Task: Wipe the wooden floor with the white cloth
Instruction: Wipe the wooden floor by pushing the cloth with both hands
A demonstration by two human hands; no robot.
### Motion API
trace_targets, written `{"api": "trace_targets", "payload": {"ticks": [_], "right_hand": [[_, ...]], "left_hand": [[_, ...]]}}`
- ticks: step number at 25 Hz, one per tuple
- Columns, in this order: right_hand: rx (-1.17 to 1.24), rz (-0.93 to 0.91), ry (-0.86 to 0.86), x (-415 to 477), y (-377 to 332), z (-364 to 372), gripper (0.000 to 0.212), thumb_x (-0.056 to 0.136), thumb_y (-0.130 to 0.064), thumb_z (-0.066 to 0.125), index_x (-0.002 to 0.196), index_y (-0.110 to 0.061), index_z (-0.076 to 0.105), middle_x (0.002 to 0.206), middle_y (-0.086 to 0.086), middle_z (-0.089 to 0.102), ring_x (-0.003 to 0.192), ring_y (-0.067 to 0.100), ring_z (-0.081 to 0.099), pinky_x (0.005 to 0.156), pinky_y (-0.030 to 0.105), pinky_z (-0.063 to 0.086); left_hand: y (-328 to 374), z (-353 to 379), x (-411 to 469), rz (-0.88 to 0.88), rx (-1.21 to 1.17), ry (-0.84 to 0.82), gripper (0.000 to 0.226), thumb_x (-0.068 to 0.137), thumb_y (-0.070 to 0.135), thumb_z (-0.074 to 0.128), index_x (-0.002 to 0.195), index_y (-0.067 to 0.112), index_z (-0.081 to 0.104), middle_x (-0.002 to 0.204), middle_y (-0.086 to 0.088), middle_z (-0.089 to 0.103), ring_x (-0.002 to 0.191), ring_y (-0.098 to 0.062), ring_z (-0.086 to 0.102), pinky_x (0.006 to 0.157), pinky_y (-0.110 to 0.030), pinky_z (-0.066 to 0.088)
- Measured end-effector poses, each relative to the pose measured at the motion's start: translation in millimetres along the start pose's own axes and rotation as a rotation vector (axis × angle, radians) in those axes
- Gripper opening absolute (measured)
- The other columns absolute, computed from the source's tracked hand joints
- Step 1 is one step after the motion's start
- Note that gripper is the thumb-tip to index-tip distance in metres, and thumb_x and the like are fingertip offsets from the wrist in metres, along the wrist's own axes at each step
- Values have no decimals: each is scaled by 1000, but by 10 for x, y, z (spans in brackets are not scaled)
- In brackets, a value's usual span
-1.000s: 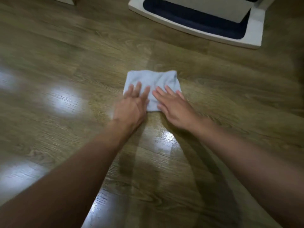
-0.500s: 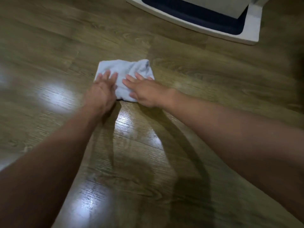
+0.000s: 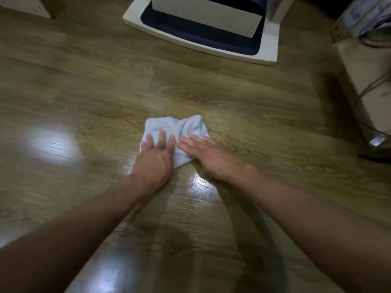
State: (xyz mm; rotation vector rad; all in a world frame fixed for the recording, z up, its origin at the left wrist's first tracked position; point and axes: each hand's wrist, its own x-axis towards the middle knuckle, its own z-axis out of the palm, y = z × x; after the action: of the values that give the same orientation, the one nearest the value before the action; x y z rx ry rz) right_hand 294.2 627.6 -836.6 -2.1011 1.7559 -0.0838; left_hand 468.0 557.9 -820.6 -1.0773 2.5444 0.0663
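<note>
White cloth [image 3: 175, 132] bunched on wooden floor [image 3: 254, 115], left hand [image 3: 155, 159] and right hand [image 3: 208, 154] pressing it, fingers flat, straight; wiping seems mid-way, much floor left.

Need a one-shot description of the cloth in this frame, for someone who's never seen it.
The brown wooden plank floor fills the view, with a white platform holding a navy mat at the top. Near the centre, the left hand and right hand press flat on a small crumpled white cloth. It is the only soft, pale thing lying on the boards.
</note>
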Motion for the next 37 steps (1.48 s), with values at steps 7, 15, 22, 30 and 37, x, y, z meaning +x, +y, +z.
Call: {"api": "trace_targets", "payload": {"ticks": [7,15,22,30,37], "right_hand": [[63,116,64,-368,20,-18,62,90,-5,42,149,-20,30,157,-3,25,147,17,15,120,38,12],[231,435,218,-986,-105,210,47,100,-18,40,146,-11,34,155,5,30,146,21,19,119,41,20],[17,460,158,-991,-235,236,50,102,-23,32,150,-14,23,158,4,23,146,28,15,116,46,17],[61,471,195,-622,-175,334,51,102,-25,34,151,-20,22,159,-2,20,148,25,7,118,47,3],[35,463,288,-1447,-362,484,49,95,-18,46,143,-17,40,149,1,41,142,25,30,114,46,25]], "left_hand": [[133,-237,43,93,-92,-208,61,101,22,33,153,21,0,159,-19,0,143,-45,12,113,-52,25],[803,-71,2,355,210,26,56,103,28,26,151,5,9,159,-14,-1,143,-44,3,115,-60,7],[805,-263,21,257,144,-1,59,103,37,23,152,12,2,157,-22,5,142,-43,9,116,-49,13],[556,-29,201,247,49,59,61,101,39,29,153,19,3,158,-18,3,142,-45,9,115,-49,16],[1076,-18,-349,309,113,3,56,101,29,20,152,14,2,154,-27,6,135,-56,20,103,-51,35]]}}
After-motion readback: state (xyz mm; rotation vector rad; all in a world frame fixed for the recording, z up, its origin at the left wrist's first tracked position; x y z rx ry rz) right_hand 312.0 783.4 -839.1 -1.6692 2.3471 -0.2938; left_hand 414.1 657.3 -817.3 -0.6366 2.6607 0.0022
